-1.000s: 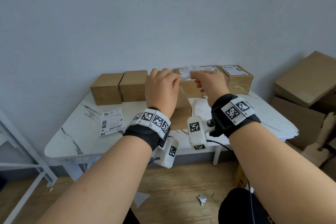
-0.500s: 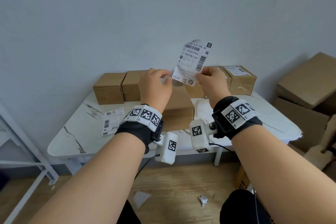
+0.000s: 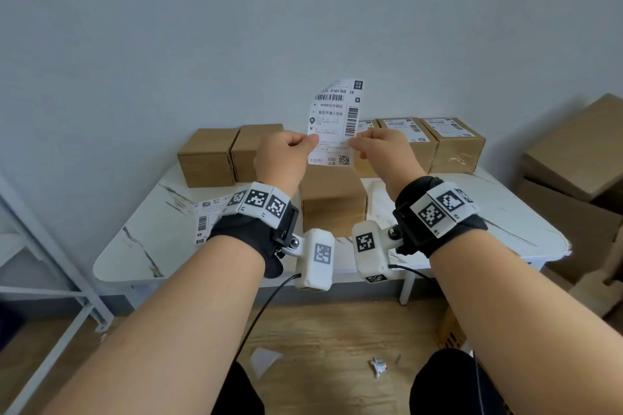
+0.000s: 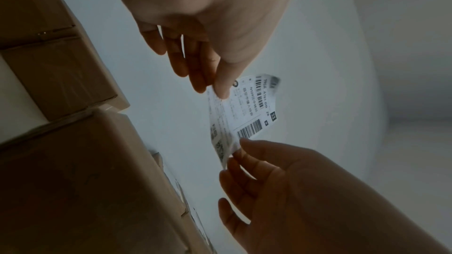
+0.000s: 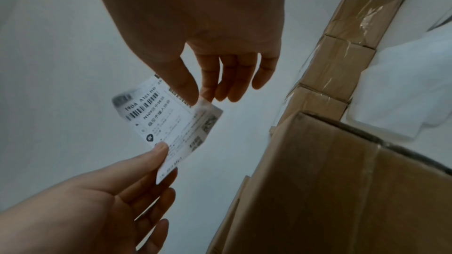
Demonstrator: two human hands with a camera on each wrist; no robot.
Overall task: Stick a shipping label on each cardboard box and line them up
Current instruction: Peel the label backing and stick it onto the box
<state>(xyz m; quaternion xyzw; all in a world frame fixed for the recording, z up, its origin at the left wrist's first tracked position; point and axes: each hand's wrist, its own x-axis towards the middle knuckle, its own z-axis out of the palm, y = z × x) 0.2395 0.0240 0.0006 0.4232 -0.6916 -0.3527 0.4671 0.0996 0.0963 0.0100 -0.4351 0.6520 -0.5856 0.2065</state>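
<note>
A white shipping label (image 3: 333, 121) stands upright in the air above a plain cardboard box (image 3: 332, 200) at the table's middle. My left hand (image 3: 312, 142) pinches its left edge and my right hand (image 3: 354, 144) pinches its right edge. The left wrist view shows thumb and finger of my left hand (image 4: 218, 90) on the label (image 4: 247, 115). In the right wrist view my right hand (image 5: 199, 97) pinches a corner of the label (image 5: 171, 126) beside the box (image 5: 330, 181). Two plain boxes (image 3: 207, 157) stand at the back left. Labelled boxes (image 3: 451, 141) stand in a row at the back right.
Another label (image 3: 205, 221) lies on the white marble-look table (image 3: 145, 246) at the left, partly behind my left wrist. Large cardboard boxes (image 3: 573, 152) are stacked on the floor to the right. A grey metal frame (image 3: 40, 246) stands at the left. Paper scraps (image 3: 377, 365) lie on the wooden floor.
Both hands have lifted the label from low over the boxes to upright before the wall. It has straightened from a tilt since half a second ago.
</note>
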